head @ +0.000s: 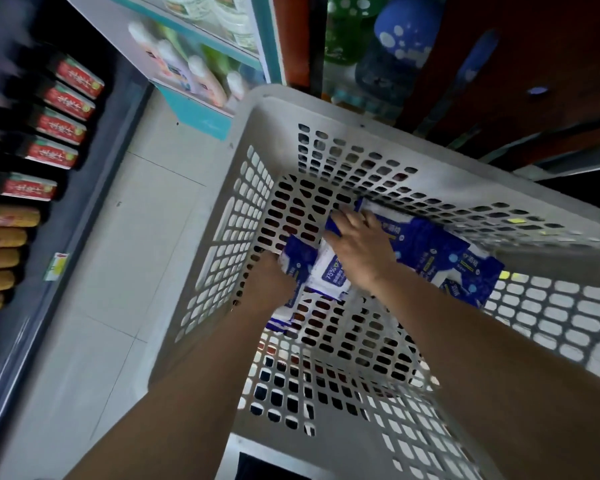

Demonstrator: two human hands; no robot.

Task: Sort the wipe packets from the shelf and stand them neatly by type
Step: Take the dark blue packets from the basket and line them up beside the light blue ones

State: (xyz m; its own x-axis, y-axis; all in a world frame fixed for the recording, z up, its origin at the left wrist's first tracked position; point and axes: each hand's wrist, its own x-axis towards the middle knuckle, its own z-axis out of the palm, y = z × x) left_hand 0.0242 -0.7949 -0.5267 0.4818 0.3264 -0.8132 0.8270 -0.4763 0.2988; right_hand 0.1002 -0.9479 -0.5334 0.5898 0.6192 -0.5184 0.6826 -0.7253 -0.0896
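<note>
The basket (253,105) is pale grey with rows of holes. The wipe packets (426,240) inside are blue and white.

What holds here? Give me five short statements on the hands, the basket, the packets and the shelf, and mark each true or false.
1. The left hand and the right hand both reach down inside the basket. True.
2. The packets are red and yellow. False: they are blue and white.
3. The packets stand upright in neat rows. False: they lie jumbled on the basket's bottom.
4. The basket's walls are full of holes. True.
5. Bottles with red labels line the shelf at the left. True.
</note>
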